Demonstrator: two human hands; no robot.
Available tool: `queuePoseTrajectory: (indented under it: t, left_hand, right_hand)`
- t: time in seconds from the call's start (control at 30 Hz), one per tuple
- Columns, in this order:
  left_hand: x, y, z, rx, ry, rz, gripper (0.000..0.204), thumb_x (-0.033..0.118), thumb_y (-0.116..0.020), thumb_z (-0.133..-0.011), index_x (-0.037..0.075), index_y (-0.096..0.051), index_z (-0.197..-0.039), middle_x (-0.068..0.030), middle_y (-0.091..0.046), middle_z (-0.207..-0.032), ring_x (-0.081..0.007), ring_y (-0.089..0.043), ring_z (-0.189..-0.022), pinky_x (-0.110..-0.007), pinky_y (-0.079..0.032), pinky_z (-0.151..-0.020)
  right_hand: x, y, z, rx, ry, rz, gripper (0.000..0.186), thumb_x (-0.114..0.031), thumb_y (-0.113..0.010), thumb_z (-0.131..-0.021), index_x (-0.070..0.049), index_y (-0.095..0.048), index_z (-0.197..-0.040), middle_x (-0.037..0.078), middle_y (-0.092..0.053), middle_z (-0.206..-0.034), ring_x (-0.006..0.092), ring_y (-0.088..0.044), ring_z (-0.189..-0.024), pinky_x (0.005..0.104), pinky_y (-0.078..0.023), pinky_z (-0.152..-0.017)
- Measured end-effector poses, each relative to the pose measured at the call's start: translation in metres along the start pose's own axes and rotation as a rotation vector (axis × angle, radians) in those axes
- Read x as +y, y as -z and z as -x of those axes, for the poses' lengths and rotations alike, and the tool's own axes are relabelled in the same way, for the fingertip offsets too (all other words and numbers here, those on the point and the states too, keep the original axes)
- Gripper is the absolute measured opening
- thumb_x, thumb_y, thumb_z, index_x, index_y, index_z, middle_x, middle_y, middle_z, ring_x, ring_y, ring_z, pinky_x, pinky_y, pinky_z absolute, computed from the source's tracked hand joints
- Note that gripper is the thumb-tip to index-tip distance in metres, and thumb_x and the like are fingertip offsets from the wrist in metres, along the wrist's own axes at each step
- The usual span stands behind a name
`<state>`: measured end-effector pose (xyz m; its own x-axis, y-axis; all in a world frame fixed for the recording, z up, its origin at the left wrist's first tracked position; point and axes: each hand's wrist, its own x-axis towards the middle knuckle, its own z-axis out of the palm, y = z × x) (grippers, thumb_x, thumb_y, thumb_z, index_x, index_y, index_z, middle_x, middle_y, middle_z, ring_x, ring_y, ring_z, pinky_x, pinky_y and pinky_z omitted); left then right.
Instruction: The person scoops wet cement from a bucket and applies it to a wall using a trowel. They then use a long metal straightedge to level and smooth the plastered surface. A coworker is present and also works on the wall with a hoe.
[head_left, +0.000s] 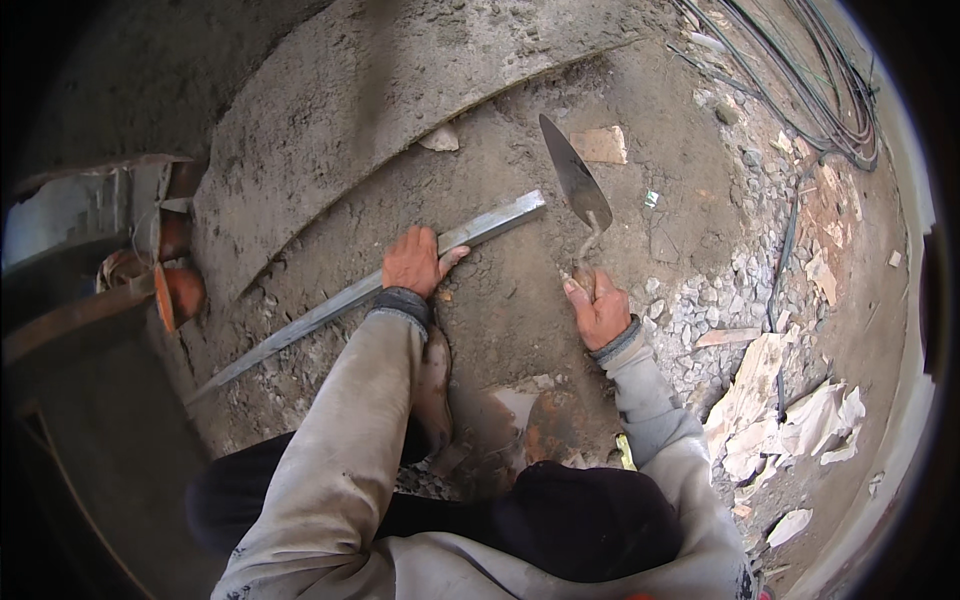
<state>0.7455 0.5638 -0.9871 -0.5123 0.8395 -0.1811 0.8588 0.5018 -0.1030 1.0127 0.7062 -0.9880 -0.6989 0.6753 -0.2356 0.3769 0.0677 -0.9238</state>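
Observation:
A long, straight metal bar (300,327), square in section and silvery grey, lies slanting across the dirt from lower left to upper right. Near its right end my left hand (413,262) grips it from above, with the thumb along the near side. My right hand (600,311) is closed round the handle of a pointed masonry trowel (575,172). The trowel's blade points away from me, just right of the bar's end and apart from it. My palm hides most of its handle.
Beyond the bar is a smoother grey mortar layer (330,120) with a raised edge. Grey gravel (690,300) and torn paper (760,410) lie to the right. Coiled cables (840,110) rest at the far right. A brick piece (600,145) is beside the trowel. Orange objects (180,295) stand left.

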Motion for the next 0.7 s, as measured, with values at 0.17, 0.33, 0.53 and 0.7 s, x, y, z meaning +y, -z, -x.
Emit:
queuePoseTrajectory:
  t: [0.17,0.33,0.53,0.7]
  left_hand:
    - [-0.001,-0.001,0.001,0.008,-0.024,0.04,0.066,0.068,-0.047,-0.085,0.002,-0.054,-0.085,-0.0136,-0.054,-0.084,-0.0312,-0.059,-0.083,-0.041,-0.048,-0.072]
    - [-0.003,-0.002,0.004,0.01,-0.025,0.028,0.066,0.067,-0.047,-0.085,0.002,-0.053,-0.084,-0.0131,-0.054,-0.084,-0.0309,-0.059,-0.082,-0.041,-0.048,-0.071]
    - [0.001,-0.003,0.003,0.069,-0.043,0.003,0.066,0.067,-0.046,-0.085,0.002,-0.053,-0.082,-0.0133,-0.054,-0.083,-0.0323,-0.058,-0.08,-0.041,-0.047,-0.07]
    - [0.0,-0.004,-0.002,0.055,-0.03,0.004,0.065,0.067,-0.046,-0.085,0.002,-0.052,-0.082,-0.014,-0.053,-0.082,-0.0329,-0.057,-0.078,-0.042,-0.046,-0.07]
  right_hand:
    - [0.027,-0.008,-0.005,-0.068,-0.048,0.118,0.041,-0.034,-0.057,-0.09,0.006,-0.056,-0.097,0.029,-0.061,-0.073,0.0455,-0.063,-0.071,0.047,-0.05,-0.064]
    - [0.006,-0.004,0.003,-0.079,-0.03,0.12,0.042,-0.034,-0.058,-0.09,0.007,-0.056,-0.098,0.029,-0.061,-0.074,0.0444,-0.064,-0.072,0.0459,-0.05,-0.064]
    - [-0.01,0.006,0.005,-0.01,-0.054,-0.038,0.042,-0.035,-0.058,-0.09,0.007,-0.055,-0.099,0.028,-0.061,-0.073,0.0437,-0.063,-0.07,0.0452,-0.05,-0.063]
    - [0.008,0.002,-0.006,-0.047,-0.074,0.053,0.04,-0.034,-0.057,-0.09,0.005,-0.056,-0.098,0.026,-0.062,-0.073,0.0413,-0.064,-0.068,0.0453,-0.05,-0.062]
